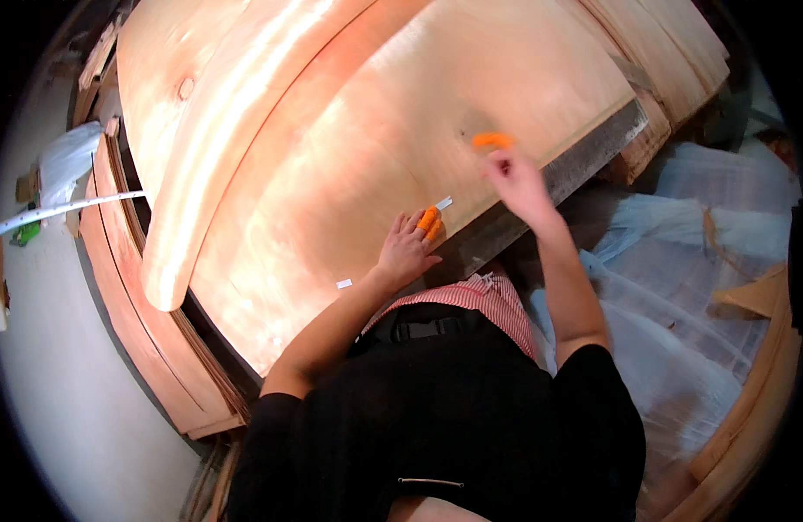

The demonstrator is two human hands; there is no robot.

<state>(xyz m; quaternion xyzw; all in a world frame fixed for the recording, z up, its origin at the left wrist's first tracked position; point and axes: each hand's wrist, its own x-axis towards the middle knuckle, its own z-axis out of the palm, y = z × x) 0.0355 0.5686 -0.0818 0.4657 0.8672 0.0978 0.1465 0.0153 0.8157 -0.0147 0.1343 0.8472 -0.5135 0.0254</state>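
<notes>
A large sheet of pale wood veneer (349,174) lies in front of me, its far left part rolled over into a long curl (236,96). My left hand (404,252) rests flat on the sheet near its close edge, fingers stretched out, with orange covers on some fingertips. Just beyond those fingers is a small white strip (444,203). Another white piece (344,284) lies on the veneer left of my left wrist. My right hand (516,178) is near the sheet's right edge, blurred by motion, with an orange finger cover; whether it holds anything is unclear.
Stacked veneer sheets (149,322) stand along the left, with a white strap (66,213) reaching toward the curl. More sheets (671,52) are at the far right. A dark edge (593,152) runs under the veneer. Clear plastic sheeting (671,261) covers the right side beside wooden boards (745,383).
</notes>
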